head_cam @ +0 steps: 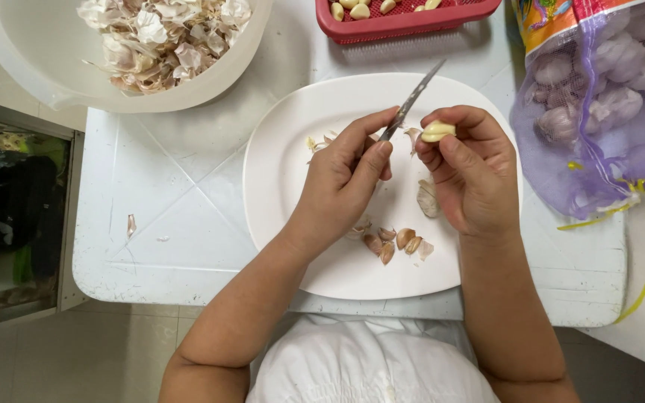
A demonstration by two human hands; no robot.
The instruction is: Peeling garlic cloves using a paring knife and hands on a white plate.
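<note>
- White plate sits on the table; both hands work above its middle.
- We note the left hand closed round a knife, blade pointing up and away, thumb pressed near the blade's base.
- We note the right hand pinched on a garlic clove, pale and mostly bare, held between thumb and fingertips just beside the blade.
- Unpeeled cloves lie in a small cluster on the plate's near part; a loose skin rests under the right hand.
- Our judgement: good practice is to keep the blade's edge turned off the thumb, lift the skin at the root end with short strokes, and turn the clove rather than the knife.
- Surroundings: a bowl of skins, a red basket with peeled cloves, and a purple net bag of bulbs.
</note>
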